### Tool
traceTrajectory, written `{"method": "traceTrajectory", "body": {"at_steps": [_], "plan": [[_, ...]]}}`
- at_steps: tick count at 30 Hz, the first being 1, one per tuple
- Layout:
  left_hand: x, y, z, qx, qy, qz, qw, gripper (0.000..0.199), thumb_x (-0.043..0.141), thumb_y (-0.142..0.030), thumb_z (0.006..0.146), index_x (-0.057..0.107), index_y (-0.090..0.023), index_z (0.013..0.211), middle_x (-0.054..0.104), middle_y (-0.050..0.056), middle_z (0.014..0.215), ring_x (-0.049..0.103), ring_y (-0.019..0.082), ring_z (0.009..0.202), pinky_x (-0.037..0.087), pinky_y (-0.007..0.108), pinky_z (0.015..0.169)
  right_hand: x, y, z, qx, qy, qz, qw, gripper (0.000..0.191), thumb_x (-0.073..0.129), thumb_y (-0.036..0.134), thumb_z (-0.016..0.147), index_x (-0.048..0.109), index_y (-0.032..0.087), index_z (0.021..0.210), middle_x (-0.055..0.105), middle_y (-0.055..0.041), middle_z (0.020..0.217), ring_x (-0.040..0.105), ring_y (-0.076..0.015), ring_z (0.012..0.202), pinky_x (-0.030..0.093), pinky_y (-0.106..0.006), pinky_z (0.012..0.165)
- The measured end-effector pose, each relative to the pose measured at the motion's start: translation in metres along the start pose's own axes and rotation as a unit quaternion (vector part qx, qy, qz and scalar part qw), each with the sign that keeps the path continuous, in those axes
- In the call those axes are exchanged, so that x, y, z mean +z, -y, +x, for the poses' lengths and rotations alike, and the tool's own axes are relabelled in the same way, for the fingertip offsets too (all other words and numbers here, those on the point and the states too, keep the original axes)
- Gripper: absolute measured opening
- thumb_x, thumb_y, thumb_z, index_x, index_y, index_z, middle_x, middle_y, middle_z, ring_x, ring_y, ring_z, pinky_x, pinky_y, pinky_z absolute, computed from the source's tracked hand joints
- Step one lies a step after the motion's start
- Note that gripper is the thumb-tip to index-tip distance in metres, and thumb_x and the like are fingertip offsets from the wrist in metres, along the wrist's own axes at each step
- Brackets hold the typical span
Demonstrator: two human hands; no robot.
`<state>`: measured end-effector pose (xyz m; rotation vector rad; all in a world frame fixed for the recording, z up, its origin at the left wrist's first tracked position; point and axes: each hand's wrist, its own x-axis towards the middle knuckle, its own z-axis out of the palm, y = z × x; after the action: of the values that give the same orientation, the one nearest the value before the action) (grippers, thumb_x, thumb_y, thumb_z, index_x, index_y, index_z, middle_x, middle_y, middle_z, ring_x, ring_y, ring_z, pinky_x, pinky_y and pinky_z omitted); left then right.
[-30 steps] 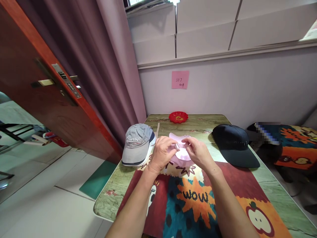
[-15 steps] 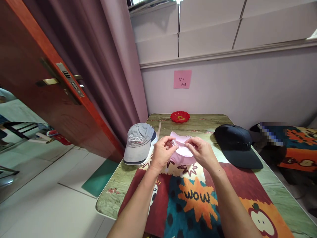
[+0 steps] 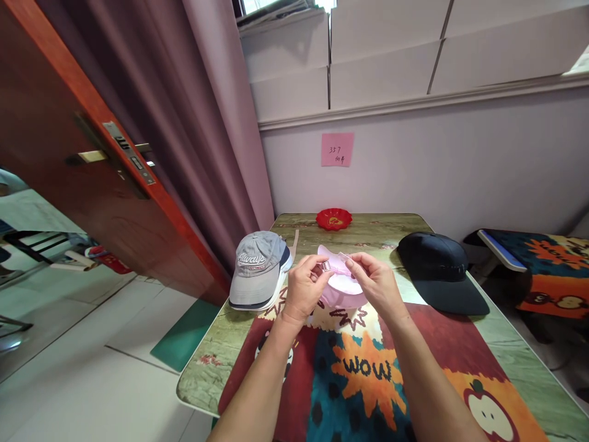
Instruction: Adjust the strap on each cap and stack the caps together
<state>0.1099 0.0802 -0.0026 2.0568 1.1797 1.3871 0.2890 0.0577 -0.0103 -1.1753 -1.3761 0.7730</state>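
Note:
A pink cap (image 3: 344,299) lies on the table in front of me, with its inside partly showing. At the cap's left side, my left hand (image 3: 302,287) pinches a small silver buckle (image 3: 326,266) between thumb and fingers. My right hand (image 3: 376,281) is closed on the pink strap (image 3: 344,256), whose tip sticks out past the fingertips toward the buckle. A narrow gap separates the strap tip from the buckle. Both hands are above the cap, and they hide part of it.
Stacked caps with a grey one (image 3: 258,264) on top stand at the left. A black cap (image 3: 437,270) sits at the right. Behind is a red scalloped dish (image 3: 334,219). A colourful mat (image 3: 340,393) covers the table's front. A door (image 3: 151,227) stands beyond the left edge.
The strap stretched between my hands near the buckle before; now its tip points up in my right hand, apart from the buckle. My left hand has turned the buckle slightly.

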Motion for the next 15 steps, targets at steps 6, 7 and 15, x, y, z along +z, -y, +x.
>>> {"method": "traceTrajectory", "body": {"at_steps": [6, 7, 15], "plan": [[-0.0014, -0.0118, -0.0005, 0.02, -0.009, 0.059, 0.998, 0.024, 0.077, -0.015, 0.078, 0.075, -0.02, 0.101, 0.062, 0.0, 0.081, 0.057, 0.012, 0.067, 0.048, 0.023, 0.066, 0.0013, 0.0011, -0.0005, 0.01, -0.022, 0.015, 1.0, 0.036, 0.062, 0.054, 0.091, 0.071, 0.019, 0.093, 0.059, -0.0003, 0.068, 0.051, -0.0154, 0.063, 0.038, -0.027, 0.06], [-0.0008, -0.0123, -0.0009, 0.014, -0.001, 0.051, 0.999, 0.024, 0.077, -0.014, 0.078, 0.075, -0.02, 0.102, 0.063, 0.0, 0.079, 0.058, 0.012, 0.068, 0.048, 0.023, 0.066, 0.0015, 0.0019, -0.0006, 0.007, -0.02, 0.014, 1.0, 0.035, 0.062, 0.053, 0.091, 0.07, 0.019, 0.092, 0.059, -0.0003, 0.068, 0.052, -0.0155, 0.064, 0.038, -0.027, 0.062], [0.0014, -0.0053, -0.0008, -0.06, 0.027, -0.052, 0.996, 0.024, 0.076, -0.018, 0.077, 0.076, -0.018, 0.101, 0.076, 0.004, 0.092, 0.064, 0.014, 0.072, 0.053, 0.026, 0.07, 0.0044, 0.0031, -0.0005, 0.002, -0.004, -0.003, 1.0, 0.032, 0.059, 0.046, 0.092, 0.065, 0.02, 0.075, 0.059, 0.0001, 0.067, 0.053, -0.0156, 0.067, 0.039, -0.027, 0.066]]}}
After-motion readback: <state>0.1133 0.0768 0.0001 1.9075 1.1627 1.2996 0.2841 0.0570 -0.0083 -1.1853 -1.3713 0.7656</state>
